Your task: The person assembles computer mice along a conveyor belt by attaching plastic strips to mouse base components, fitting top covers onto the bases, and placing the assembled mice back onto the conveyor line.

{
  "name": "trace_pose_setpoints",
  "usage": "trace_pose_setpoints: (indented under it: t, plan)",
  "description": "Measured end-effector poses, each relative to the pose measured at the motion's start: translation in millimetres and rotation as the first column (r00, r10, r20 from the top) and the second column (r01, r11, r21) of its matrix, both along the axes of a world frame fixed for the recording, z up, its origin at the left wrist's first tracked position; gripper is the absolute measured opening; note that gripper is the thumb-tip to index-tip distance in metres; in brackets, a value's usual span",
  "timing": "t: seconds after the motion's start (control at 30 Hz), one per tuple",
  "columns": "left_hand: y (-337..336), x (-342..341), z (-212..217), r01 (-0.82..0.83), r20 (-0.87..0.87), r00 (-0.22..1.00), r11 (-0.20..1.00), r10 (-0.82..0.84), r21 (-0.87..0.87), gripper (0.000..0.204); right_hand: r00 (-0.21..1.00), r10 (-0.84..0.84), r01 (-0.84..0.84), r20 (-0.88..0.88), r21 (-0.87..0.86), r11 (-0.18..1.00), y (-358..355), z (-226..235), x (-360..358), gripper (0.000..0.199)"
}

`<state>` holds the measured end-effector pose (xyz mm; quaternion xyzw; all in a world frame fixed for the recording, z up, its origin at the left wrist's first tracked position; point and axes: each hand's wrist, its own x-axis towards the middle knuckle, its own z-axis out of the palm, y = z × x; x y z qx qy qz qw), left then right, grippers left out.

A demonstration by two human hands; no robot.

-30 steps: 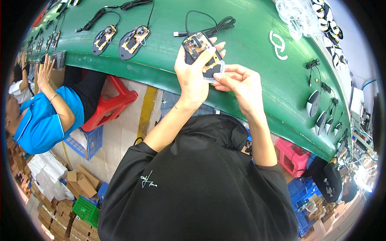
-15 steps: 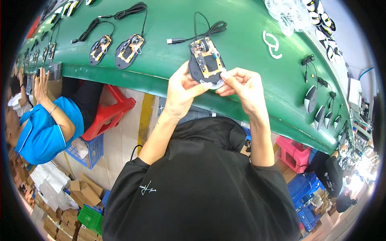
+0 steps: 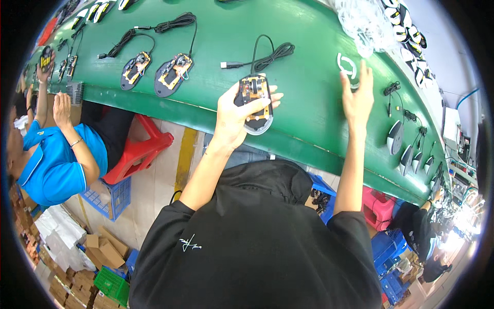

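An opened computer mouse [image 3: 257, 119], its circuit board showing on a black base, is gripped in my left hand [image 3: 230, 117] with the thumb across the board. A translucent curved strip lines the end of the base nearest me. From its far end a black cable [image 3: 280, 53] runs to a coil on the green bench. My right hand [image 3: 357, 100] is stretched out over the bench to the right, thumb and fingers apart, holding nothing that I can see. Just beyond its fingertips lie white curved strips [image 3: 352, 66], partly covered by the hand.
Two more opened mice [image 3: 174, 75] with cables rest on the green bench [image 3: 216, 98] to the left. A clear plastic bag [image 3: 363, 26] lies at the far right. Closed mice [image 3: 395, 138] line the right side. At left sits a co-worker in blue [image 3: 62, 165].
My right hand has let go of the mouse and moved right and away from me toward the white strips. My left hand keeps the mouse, now lower and nearer me.
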<state>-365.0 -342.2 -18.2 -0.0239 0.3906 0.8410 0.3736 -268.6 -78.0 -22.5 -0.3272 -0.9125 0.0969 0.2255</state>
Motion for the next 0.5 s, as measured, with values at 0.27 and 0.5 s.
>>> trace_pose_setpoints:
  t: [0.27,0.5]
  plan:
    - [-23.4,3.7,1.8,0.095,0.001,0.996,0.995,-0.095,-0.042,0.047,0.909,0.406,-0.415,0.093,0.113,0.903,-18.0,-43.6,-110.7,0.045]
    - [-37.7,4.7,7.3,0.044,-0.007,0.999,0.999,-0.044,-0.019,0.050,0.848,0.518,-0.529,0.109,0.162,0.833,-43.5,2.7,-223.5,0.044]
